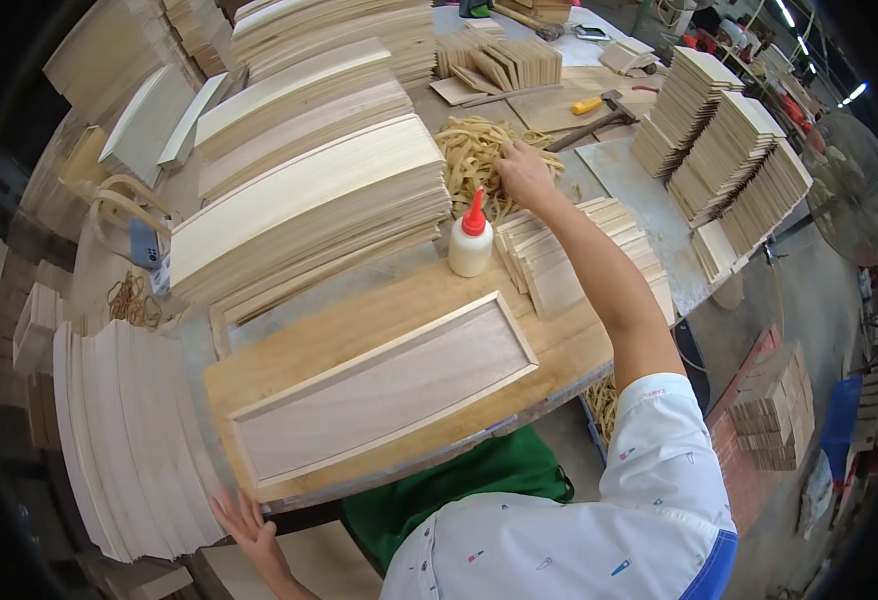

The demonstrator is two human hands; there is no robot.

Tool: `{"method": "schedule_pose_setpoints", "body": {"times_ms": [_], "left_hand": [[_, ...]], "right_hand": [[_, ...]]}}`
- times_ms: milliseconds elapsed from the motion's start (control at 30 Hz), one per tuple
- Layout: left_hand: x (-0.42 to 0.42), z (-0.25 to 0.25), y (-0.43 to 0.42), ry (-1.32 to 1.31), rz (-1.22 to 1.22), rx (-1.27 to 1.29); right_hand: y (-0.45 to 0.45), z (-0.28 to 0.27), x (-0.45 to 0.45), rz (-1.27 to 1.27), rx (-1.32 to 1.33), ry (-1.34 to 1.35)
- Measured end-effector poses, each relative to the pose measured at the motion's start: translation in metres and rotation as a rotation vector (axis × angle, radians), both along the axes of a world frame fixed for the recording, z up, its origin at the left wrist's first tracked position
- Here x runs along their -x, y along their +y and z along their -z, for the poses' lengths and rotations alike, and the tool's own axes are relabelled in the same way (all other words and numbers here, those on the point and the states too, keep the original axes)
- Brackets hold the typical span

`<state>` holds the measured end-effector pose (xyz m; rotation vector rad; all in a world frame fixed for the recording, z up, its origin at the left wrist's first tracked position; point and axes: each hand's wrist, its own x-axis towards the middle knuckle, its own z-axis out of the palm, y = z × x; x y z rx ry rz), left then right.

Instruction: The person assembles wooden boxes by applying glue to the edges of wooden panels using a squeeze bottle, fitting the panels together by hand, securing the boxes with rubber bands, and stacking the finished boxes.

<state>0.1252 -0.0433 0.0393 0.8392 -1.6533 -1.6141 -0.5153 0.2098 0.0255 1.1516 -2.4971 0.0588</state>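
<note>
My right hand [526, 174] reaches over the far side of the table with its fingers curled into a heap of tan rubber bands [474, 150]; the fingertips are partly hidden. My left hand [246, 524] has its fingers spread, by the near left corner of the workboard and the lower edge of a stack of thin wooden panels [139, 430]. A framed wooden panel [384, 390] with pale strips along its edges lies flat on the wooden workboard [309, 345]. Behind it stands a white glue bottle [470, 250] with a red nozzle, upright.
Long stacked boards [309, 205] fill the left and back of the table. Thin wooden pieces [559, 262] lie beneath my right forearm. Beyond are a yellow-handled hammer [591, 104], tall stacks of small panels [724, 150] and a fan [849, 190].
</note>
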Motion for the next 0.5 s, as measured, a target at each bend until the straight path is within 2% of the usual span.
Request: {"method": "schedule_pose_setpoints", "body": {"times_ms": [67, 100, 167, 233, 367, 467, 500], "left_hand": [[-0.021, -0.002, 0.012, -0.060, -0.157, -0.100], [-0.034, 0.001, 0.014, -0.066, -0.161, -0.103], [-0.052, 0.007, 0.016, -0.062, -0.235, -0.144], [-0.055, 0.004, 0.019, -0.068, -0.254, -0.160], [-0.051, 0.010, 0.008, -0.054, -0.228, -0.156], [-0.032, -0.001, 0.009, -0.083, -0.261, -0.068], [-0.028, -0.006, 0.011, -0.083, -0.264, -0.068]], "right_hand": [[-0.004, 0.005, 0.014, 0.044, 0.087, -0.053], [-0.007, -0.001, 0.020, 0.041, 0.084, -0.059], [-0.013, -0.038, 0.032, 0.230, 0.433, -0.422], [-0.009, -0.077, 0.044, 0.113, 0.717, -0.546], [-0.015, -0.117, 0.033, 0.107, 0.663, -0.430], [-0.016, -0.132, 0.036, 0.026, 0.903, -0.592], [-0.015, -0.139, 0.035, 0.022, 0.903, -0.594]]}}
